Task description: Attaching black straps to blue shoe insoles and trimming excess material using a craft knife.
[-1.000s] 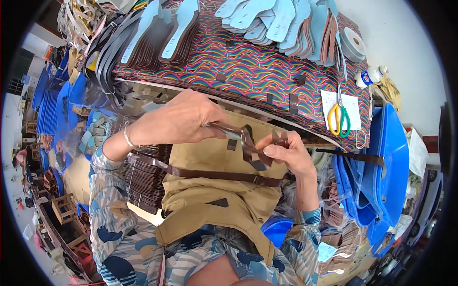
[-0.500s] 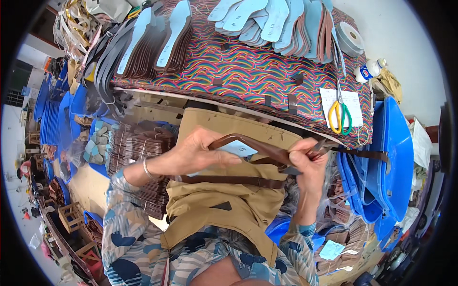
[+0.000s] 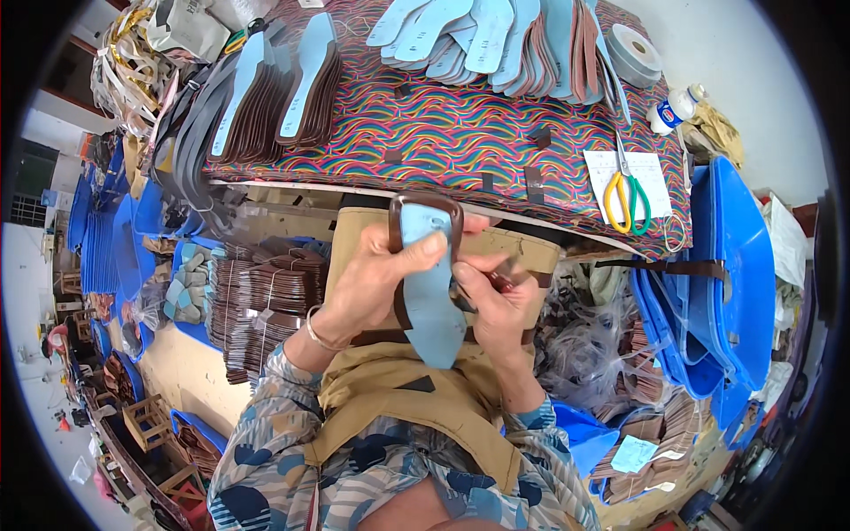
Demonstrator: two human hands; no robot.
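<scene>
I hold a shoe insole [image 3: 431, 292] upright over my lap, its pale blue underside toward me and a brown edge around its top. My left hand [image 3: 376, 279] grips its left side, the thumb pressed across the blue face. My right hand [image 3: 496, 305] holds its right edge, fingers pinched on a thin brown strap piece there. Under both hands lies a tan apron [image 3: 407, 389] with a brown belt across it.
A worktable with a wavy multicoloured cover [image 3: 443, 133] lies ahead, carrying stacked insoles [image 3: 496, 44], brown soles [image 3: 283, 88], a tape roll [image 3: 633, 53] and yellow-green scissors [image 3: 629, 190]. Blue bins [image 3: 726, 274] stand to the right, bundles of brown straps [image 3: 261, 301] to the left.
The piece was held flat and stretched between both hands; now it is turned upright with its blue face toward me, and both hands have closed in on it.
</scene>
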